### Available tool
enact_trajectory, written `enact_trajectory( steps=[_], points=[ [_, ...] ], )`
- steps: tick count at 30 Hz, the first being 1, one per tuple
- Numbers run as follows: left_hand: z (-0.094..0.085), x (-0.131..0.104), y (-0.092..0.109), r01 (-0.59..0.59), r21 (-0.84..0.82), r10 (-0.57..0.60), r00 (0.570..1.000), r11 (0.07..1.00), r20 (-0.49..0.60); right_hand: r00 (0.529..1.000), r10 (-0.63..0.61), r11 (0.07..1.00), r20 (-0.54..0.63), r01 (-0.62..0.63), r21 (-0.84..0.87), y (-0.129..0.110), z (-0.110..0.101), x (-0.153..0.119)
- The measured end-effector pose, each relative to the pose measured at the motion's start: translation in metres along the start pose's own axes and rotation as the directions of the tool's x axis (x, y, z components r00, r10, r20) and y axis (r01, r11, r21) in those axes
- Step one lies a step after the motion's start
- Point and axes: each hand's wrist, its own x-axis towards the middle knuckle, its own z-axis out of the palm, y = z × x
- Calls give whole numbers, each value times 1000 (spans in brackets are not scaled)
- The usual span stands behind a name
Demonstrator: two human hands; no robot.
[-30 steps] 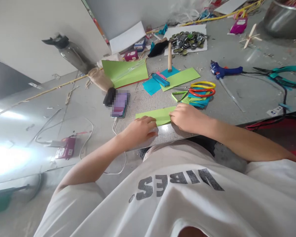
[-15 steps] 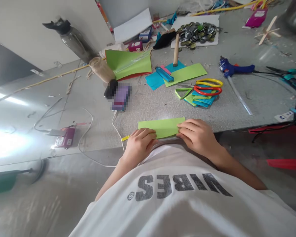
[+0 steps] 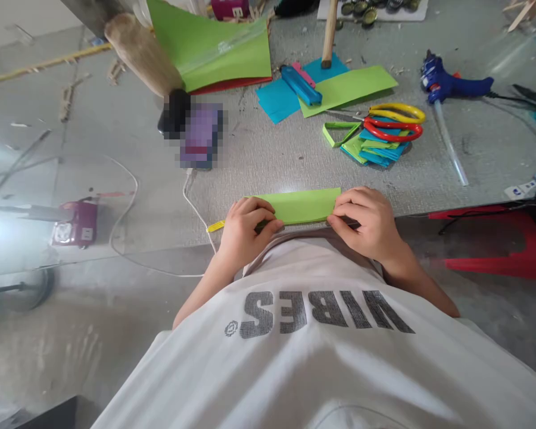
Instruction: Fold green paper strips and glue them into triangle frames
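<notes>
A folded strip of green paper [image 3: 304, 205] lies at the near edge of the grey table [image 3: 272, 161], right in front of my chest. My left hand [image 3: 245, 229] pinches its left end with fingers curled over the edge. My right hand [image 3: 368, 220] pinches the right end the same way. Both hands hold the strip flat against the table edge.
Behind the strip lie red and yellow scissors [image 3: 395, 122] on a pile of cut green and blue papers [image 3: 373, 149], a blue glue gun [image 3: 451, 86], a blue cutter [image 3: 300, 84], green sheets [image 3: 218, 50], a blurred phone [image 3: 199, 134] and a white cable [image 3: 192, 202].
The strip and both hands have come nearer to my body, to the table's near edge. My view has tilted down, and my fingers now grip the strip's two ends.
</notes>
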Motion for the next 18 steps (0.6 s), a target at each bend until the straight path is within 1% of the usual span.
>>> enact_trajectory(
  steps=[2,4,7,10,13,18],
  points=[
    [2,1,1,58,-5,-58,998,998,-28,1000,23,1000,20,-23,-21,-1,1,0],
    [2,1,2,88,2,-88,995,996,-55,999,25,999,20,-24,-42,-1,2,-1],
    [2,-1,3,118,18,-116,990,993,-82,1000,15,996,2,-15,-85,-1,4,-2],
    [1,-3,2,120,31,-116,988,992,-105,997,63,993,43,-59,-105,-1,3,-2],
    [-2,-5,3,126,36,-121,987,991,-102,992,105,991,71,-98,-94,-3,2,-1],
    [-5,-6,4,157,48,-153,985,986,-83,991,114,990,72,-106,-96,-4,1,0]
  ],
)
